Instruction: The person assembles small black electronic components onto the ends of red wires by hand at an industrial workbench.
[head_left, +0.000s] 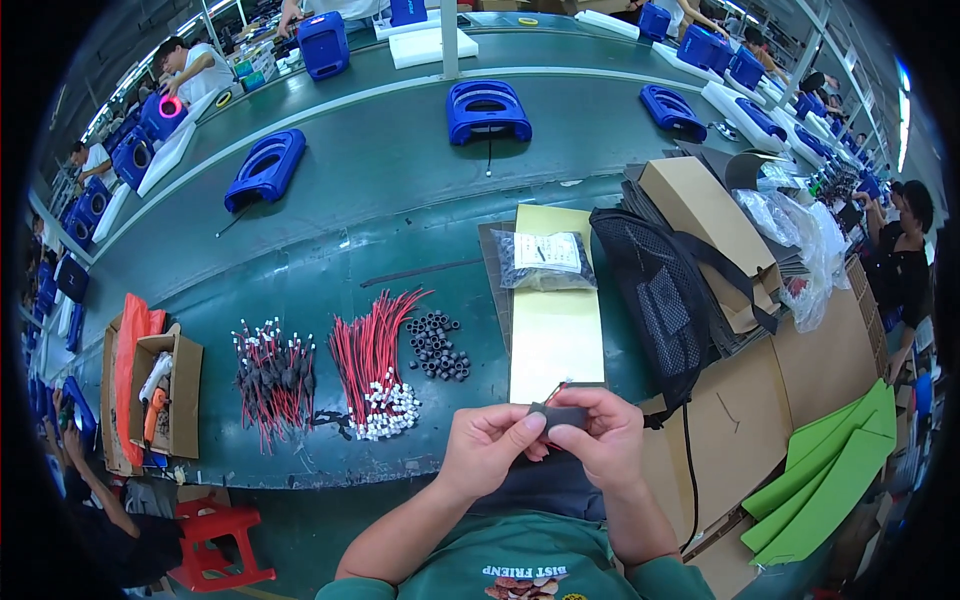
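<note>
Close to my body, at the table's front edge, both hands grip a small dark grey strip [568,420] that looks like foam or tape. Its left end is pinched by my left hand [485,450], the thumb pressed on top. My right hand [608,440] holds the other end between thumb and fingers. A thin wire with a small tip [562,387] sticks up behind the strip; the fingers hide how the two join. To the left lie red wires with white connectors [375,365], black ring-shaped pieces [438,346] and red wires with dark wrapped middles [275,385].
A yellow sheet [556,340] bears a clear bag of dark pieces [545,262]. Rightward are a black mesh bag [655,290], a cardboard box [705,230] and green sheets [825,470]. A small box with an orange-handled tool [155,415] stands left. Blue plastic housings [487,112] sit beyond.
</note>
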